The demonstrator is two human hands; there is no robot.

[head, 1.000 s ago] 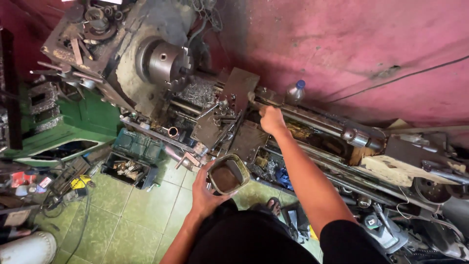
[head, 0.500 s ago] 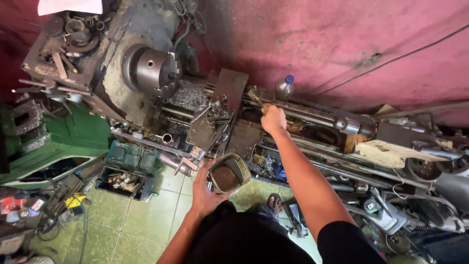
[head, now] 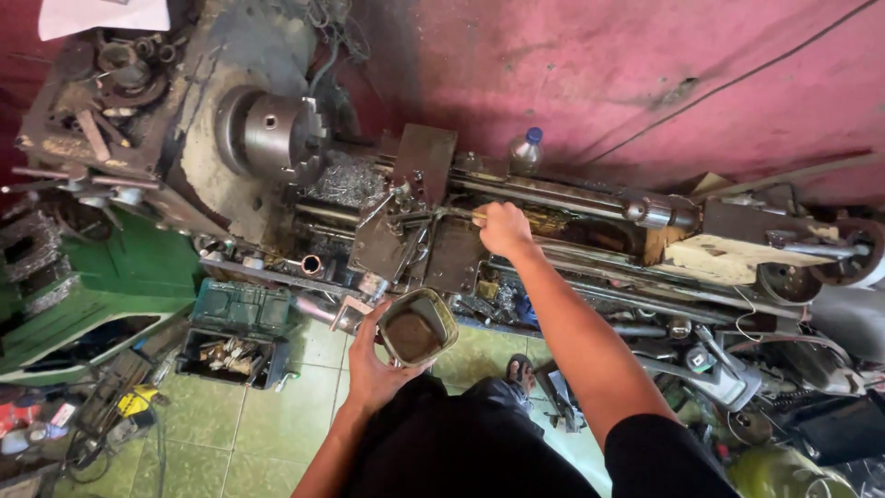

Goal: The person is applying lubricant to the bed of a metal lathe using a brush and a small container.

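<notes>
Left hand [head: 369, 364]: I grip the tin [head: 417, 326] level, off the lathe [head: 572, 231] front edge.
Right hand [head: 503, 228]: closed on a brush [head: 479, 216]; dab lightly.

The left hand [head: 369, 364] grips a dull, grimy metal tin [head: 417, 326]; beside the right hand [head: 503, 227], the lathe bed [head: 590, 226] is oily, rough metal.

Not much packaging from where I'm watching: a clear plastic bottle [head: 525, 151] with a blue cap stands upright at the far side against the pink wall, and a white paper sheet [head: 103, 15] sits in the far left corner.
</notes>
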